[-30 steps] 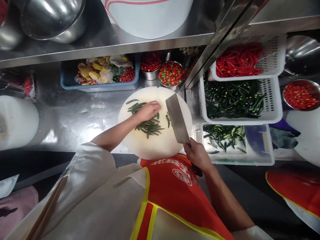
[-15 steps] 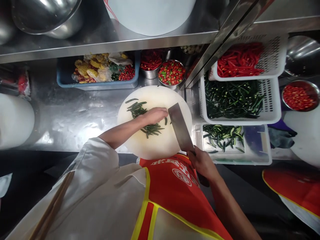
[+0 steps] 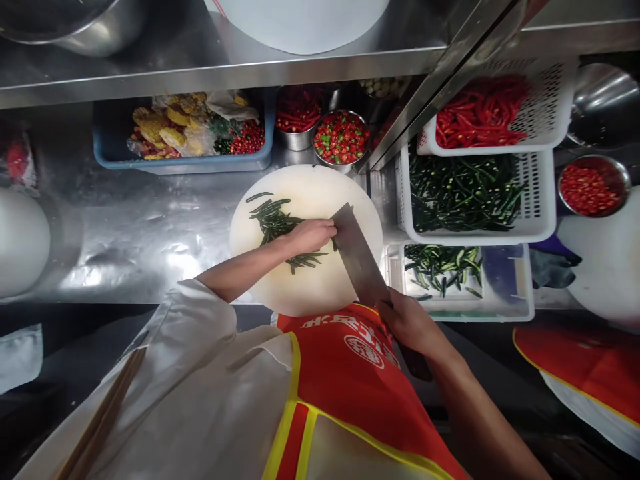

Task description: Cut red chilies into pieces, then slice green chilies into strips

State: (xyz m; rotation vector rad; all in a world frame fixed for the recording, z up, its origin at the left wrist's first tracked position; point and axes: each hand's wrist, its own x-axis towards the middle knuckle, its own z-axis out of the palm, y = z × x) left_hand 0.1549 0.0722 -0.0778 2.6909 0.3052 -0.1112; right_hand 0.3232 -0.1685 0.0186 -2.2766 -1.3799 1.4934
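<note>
A broad steel cleaver (image 3: 360,257) was gripped in the right hand (image 3: 411,323), apparently guided by curled fingers of the left hand (image 3: 313,235), hold unclear, among slender green strips (image 3: 271,219) on the round white board (image 3: 310,293).

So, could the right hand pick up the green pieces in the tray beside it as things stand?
Probably not: the right hand is closed on the cleaver. Otherwise the way looks free: the tray sits close beside the hand, with the green pieces uncovered.
</note>
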